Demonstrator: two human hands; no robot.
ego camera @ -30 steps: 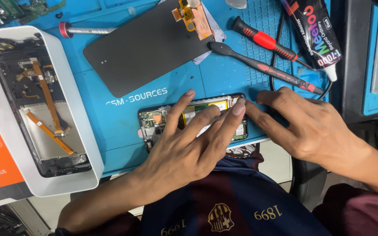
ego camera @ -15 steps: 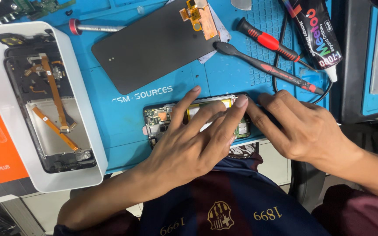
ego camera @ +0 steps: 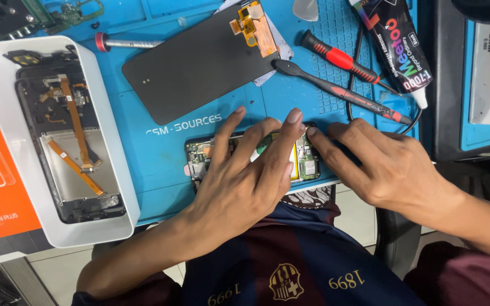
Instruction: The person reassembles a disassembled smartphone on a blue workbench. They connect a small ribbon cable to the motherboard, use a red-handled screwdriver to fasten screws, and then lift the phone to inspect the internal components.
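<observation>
An opened phone body (ego camera: 199, 156) with bare circuit boards lies at the near edge of the blue work mat (ego camera: 160, 181). My left hand (ego camera: 245, 175) rests flat over its middle, fingers spread and pressing down. My right hand (ego camera: 381, 164) touches the phone's right end, its fingertips meeting the left hand's fingertips there. Most of the phone is hidden under both hands. Neither hand grips a tool.
A black screen panel (ego camera: 194, 62) with an orange flex lies behind the phone. Right of it lie a red-handled screwdriver (ego camera: 341, 56), a black spudger (ego camera: 336, 90) and a glue tube (ego camera: 398, 42). A white tray (ego camera: 114, 170) at left holds a phone frame (ego camera: 66, 147).
My left hand's fingers have shifted a little over the phone and the view has moved slightly. The phone stays in place and both hands stay on it.
</observation>
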